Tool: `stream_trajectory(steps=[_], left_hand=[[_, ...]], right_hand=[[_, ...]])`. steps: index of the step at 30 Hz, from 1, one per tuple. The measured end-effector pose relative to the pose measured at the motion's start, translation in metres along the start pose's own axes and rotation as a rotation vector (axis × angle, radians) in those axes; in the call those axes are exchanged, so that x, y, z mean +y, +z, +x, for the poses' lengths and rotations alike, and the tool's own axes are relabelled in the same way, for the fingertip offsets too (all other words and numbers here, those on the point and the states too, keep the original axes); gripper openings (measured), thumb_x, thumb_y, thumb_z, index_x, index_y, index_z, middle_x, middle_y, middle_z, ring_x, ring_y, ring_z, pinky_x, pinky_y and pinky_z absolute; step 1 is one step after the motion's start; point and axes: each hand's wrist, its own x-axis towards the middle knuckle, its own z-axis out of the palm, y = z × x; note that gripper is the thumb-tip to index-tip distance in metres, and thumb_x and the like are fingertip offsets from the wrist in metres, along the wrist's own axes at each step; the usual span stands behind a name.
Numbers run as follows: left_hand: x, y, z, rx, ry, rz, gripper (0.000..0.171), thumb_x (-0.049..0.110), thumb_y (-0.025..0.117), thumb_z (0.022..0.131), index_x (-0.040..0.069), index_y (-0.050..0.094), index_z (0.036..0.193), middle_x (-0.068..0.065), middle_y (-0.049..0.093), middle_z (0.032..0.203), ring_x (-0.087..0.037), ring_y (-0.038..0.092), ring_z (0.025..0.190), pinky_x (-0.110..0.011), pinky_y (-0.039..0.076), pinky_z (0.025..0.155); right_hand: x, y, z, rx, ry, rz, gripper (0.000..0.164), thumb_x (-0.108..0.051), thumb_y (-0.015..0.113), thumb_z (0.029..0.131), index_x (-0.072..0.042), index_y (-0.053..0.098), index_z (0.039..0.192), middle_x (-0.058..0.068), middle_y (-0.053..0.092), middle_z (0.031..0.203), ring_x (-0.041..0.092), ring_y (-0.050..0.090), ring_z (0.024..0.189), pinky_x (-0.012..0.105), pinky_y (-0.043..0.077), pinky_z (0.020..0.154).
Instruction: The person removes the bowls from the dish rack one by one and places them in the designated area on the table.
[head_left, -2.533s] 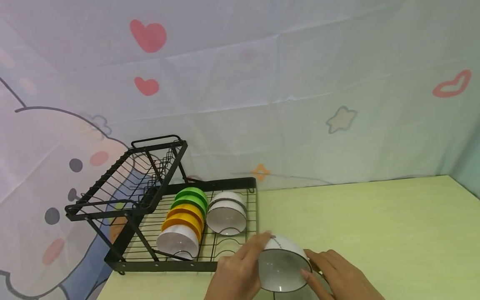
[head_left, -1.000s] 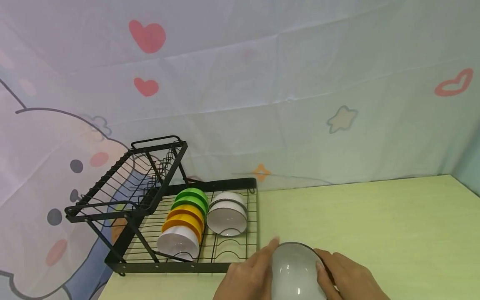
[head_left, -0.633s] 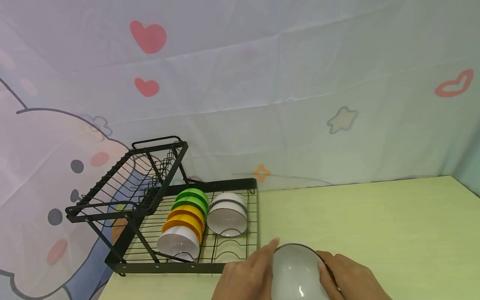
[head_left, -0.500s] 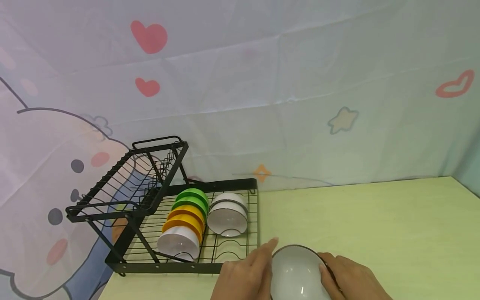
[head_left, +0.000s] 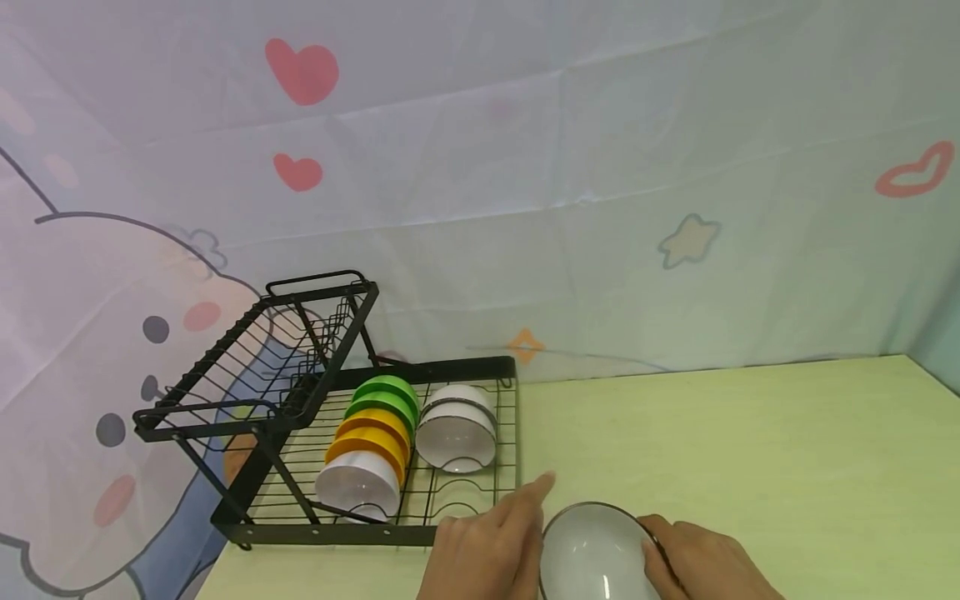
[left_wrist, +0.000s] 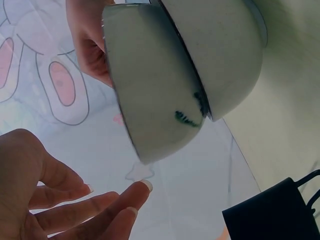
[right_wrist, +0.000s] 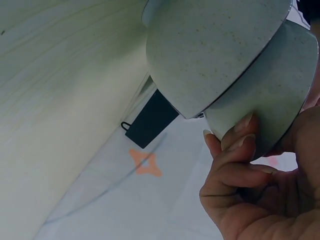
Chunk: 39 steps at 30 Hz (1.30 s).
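A white bowl (head_left: 596, 554) with a dark rim sits at the front edge of the head view, its inside facing up. My right hand (head_left: 701, 554) pinches its right rim, thumb inside and fingers outside. In the left wrist view this bowl (left_wrist: 150, 85), with a small green mark, rests in another white bowl (left_wrist: 225, 50). My left hand (head_left: 487, 542) is just left of the bowl, its index finger extended. In the left wrist view, its loosely bent fingers (left_wrist: 120, 202) stand apart from the bowl and hold nothing. The lower bowl is hidden in the head view.
A black two-tier dish rack (head_left: 322, 533) stands at the left. Its lower tier holds green bowls (head_left: 386, 396), yellow bowls (head_left: 371, 437) and a white bowl (head_left: 358, 483) in a row, with white bowls (head_left: 456, 437) beside them. A patterned cloth (head_left: 600, 167) hangs behind the table (head_left: 712, 433).
Both hands held the bowl tilted, opening forward, 2.5 seconds ago. It has since turned opening-up and moved lower, towards the person. My left hand has come away from it; the right keeps its grip.
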Motion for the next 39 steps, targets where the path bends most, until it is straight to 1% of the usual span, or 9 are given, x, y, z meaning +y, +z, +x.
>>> stream_trajectory(steps=[3, 12, 18, 24, 27, 30, 33, 36, 39], left_hand=[[0.000, 0.000, 0.000, 0.002, -0.003, 0.009, 0.043, 0.007, 0.074, 0.079, 0.018, 0.067, 0.120, 0.010, 0.077, 0.096, 0.004, 0.050, 0.043, -0.005, 0.015, 0.041], [0.002, -0.004, 0.002, -0.049, -0.046, -0.010, 0.044, 0.008, 0.071, 0.082, 0.019, 0.065, 0.124, 0.012, 0.073, 0.079, 0.010, 0.021, 0.044, -0.006, 0.010, 0.040], [0.001, -0.002, 0.001, -0.030, -0.039, 0.030, 0.042, 0.010, 0.072, 0.082, 0.018, 0.066, 0.123, 0.012, 0.072, 0.076, 0.009, 0.018, 0.043, -0.008, 0.008, 0.040], [-0.003, 0.002, 0.001, 0.004, -0.001, 0.089, 0.043, 0.011, 0.073, 0.082, 0.018, 0.066, 0.124, 0.013, 0.071, 0.076, 0.007, 0.017, 0.044, -0.008, 0.005, 0.042], [-0.006, 0.003, 0.001, 0.015, 0.021, 0.104, 0.043, 0.011, 0.073, 0.082, 0.017, 0.066, 0.124, 0.014, 0.068, 0.073, 0.006, 0.022, 0.042, -0.008, 0.006, 0.043], [-0.010, 0.003, 0.001, 0.019, 0.030, 0.110, 0.043, 0.011, 0.074, 0.081, 0.016, 0.067, 0.123, 0.011, 0.071, 0.077, 0.004, 0.036, 0.042, -0.008, 0.010, 0.043], [-0.014, 0.004, 0.000, 0.005, 0.017, 0.112, 0.041, 0.011, 0.074, 0.081, 0.015, 0.067, 0.122, 0.009, 0.075, 0.084, 0.002, 0.049, 0.047, -0.008, 0.016, 0.042], [-0.020, 0.006, 0.000, -0.017, -0.016, 0.102, 0.036, 0.012, 0.072, 0.084, 0.017, 0.069, 0.119, 0.008, 0.077, 0.091, 0.001, 0.052, 0.051, -0.008, 0.021, 0.042], [-0.027, 0.011, 0.001, -0.021, -0.045, 0.102, 0.030, 0.014, 0.071, 0.086, 0.018, 0.070, 0.116, 0.007, 0.077, 0.095, -0.002, 0.060, 0.057, -0.011, 0.031, 0.042]], right_hand=[[0.002, 0.003, 0.000, -0.010, -0.017, 0.002, 0.017, -0.011, 0.069, 0.085, -0.010, 0.069, 0.102, -0.018, 0.057, 0.069, -0.010, 0.044, 0.060, 0.020, 0.043, 0.055], [0.009, 0.005, -0.001, -0.071, -0.055, -0.012, 0.017, -0.010, 0.069, 0.085, -0.007, 0.068, 0.102, -0.016, 0.056, 0.065, -0.009, 0.043, 0.058, 0.020, 0.042, 0.054], [0.014, 0.007, 0.000, -0.162, -0.070, -0.025, 0.022, -0.012, 0.068, 0.088, -0.002, 0.067, 0.107, -0.011, 0.061, 0.066, -0.003, 0.052, 0.059, 0.023, 0.047, 0.055], [0.019, 0.009, -0.001, -0.200, -0.118, -0.026, 0.027, -0.009, 0.067, 0.087, 0.003, 0.064, 0.111, -0.011, 0.056, 0.059, -0.004, 0.047, 0.056, 0.024, 0.045, 0.052], [0.020, 0.008, -0.002, -0.221, -0.111, -0.006, 0.027, -0.010, 0.065, 0.089, 0.003, 0.063, 0.113, -0.009, 0.062, 0.065, -0.003, 0.052, 0.059, 0.025, 0.047, 0.054], [0.019, 0.007, -0.003, -0.251, -0.074, 0.009, 0.028, -0.013, 0.064, 0.092, 0.000, 0.063, 0.116, -0.010, 0.066, 0.070, -0.002, 0.054, 0.062, 0.026, 0.048, 0.056], [0.015, 0.006, -0.003, -0.309, 0.035, 0.005, 0.029, -0.021, 0.061, 0.095, -0.010, 0.062, 0.122, -0.012, 0.068, 0.076, -0.001, 0.056, 0.065, 0.029, 0.048, 0.057], [0.010, 0.004, -0.002, -0.358, 0.152, -0.031, 0.029, -0.032, 0.058, 0.098, -0.022, 0.062, 0.125, -0.015, 0.069, 0.081, 0.000, 0.058, 0.068, 0.030, 0.047, 0.057], [0.008, 0.002, 0.001, -0.363, 0.199, -0.045, 0.030, -0.040, 0.053, 0.100, -0.025, 0.062, 0.125, -0.014, 0.071, 0.085, 0.006, 0.064, 0.072, 0.033, 0.050, 0.059]])
